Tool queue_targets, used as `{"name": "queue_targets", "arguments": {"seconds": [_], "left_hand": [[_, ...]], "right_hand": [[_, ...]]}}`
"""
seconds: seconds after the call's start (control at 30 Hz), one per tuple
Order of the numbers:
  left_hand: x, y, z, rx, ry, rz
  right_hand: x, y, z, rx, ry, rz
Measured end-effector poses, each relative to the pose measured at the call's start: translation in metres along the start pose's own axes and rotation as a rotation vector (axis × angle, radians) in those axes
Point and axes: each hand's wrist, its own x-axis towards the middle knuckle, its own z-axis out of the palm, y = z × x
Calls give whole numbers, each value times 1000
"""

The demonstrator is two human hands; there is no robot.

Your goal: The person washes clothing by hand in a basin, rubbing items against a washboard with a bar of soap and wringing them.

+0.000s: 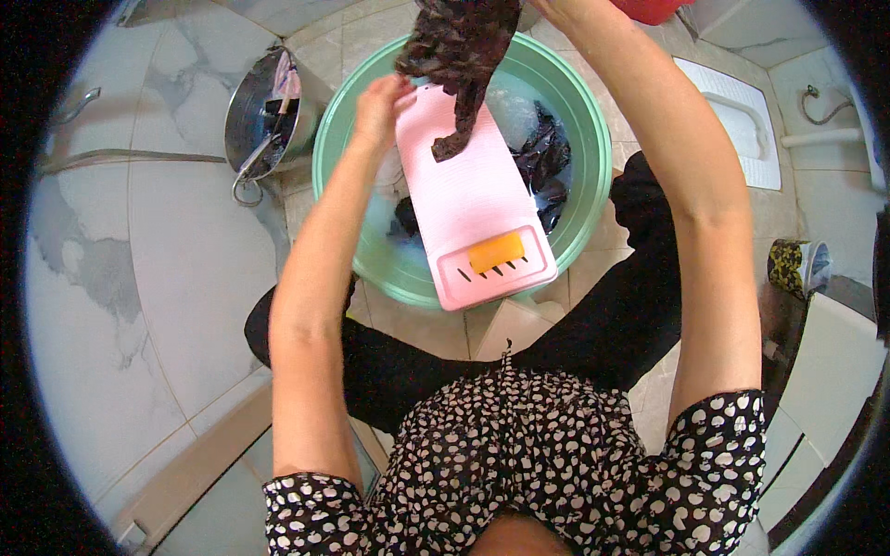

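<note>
A dark wet cloth (462,48) hangs over the upper end of a pink plastic washboard (462,181). My left hand (384,104) is at the washboard's upper left edge, close to the cloth; whether its fingers grip anything is unclear. The right forearm reaches up to the cloth's right side, but my right hand is cut off by the picture's top edge. A yellow bar of soap (496,252) lies in the slotted tray at the washboard's near end. The board leans across a round green plastic basin (599,149), where dark clothes (546,160) sit in cloudy, sudsy water.
A metal bucket (306,115) with cloth and a handled item inside stands left of the basin. At the right are a white squat toilet (740,132) and a patterned container (793,267). Part of a red object (646,8) shows at the top. Marbled wall tiles (201,229) border the left.
</note>
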Motion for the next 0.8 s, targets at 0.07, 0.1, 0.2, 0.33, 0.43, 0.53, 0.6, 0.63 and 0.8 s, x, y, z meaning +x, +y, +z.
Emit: {"name": "queue_targets", "arguments": {"seconds": [0.07, 0.1, 0.2, 0.33, 0.43, 0.53, 0.6, 0.63, 0.8], "left_hand": [[-4, -46, 2, 99, 15, -1], [-2, -75, -3, 455, 43, 74], [-8, -160, -30, 1376, 84, 222], [-44, -193, -24, 1539, 100, 156], [-41, -189, 11, 1553, 101, 238], [-42, -182, 2, 1467, 110, 198], [-46, -179, -17, 1529, 139, 155], [-50, -177, -22, 1562, 138, 139], [-37, -185, 6, 1500, 70, 158]], "right_hand": [[1, 5, -2, -181, 15, -139], [0, 9, -5, -296, 22, -220], [-10, 48, -37, -757, 103, -455], [-45, 115, -140, -1786, 248, -366], [-96, 145, -259, -1910, 260, -126], [-163, 200, -299, -2128, 170, 122], [-164, 230, -287, -2298, -198, 634], [-161, 240, -293, -2395, -440, 776], [-133, 217, -386, -1890, 203, 464]]}}
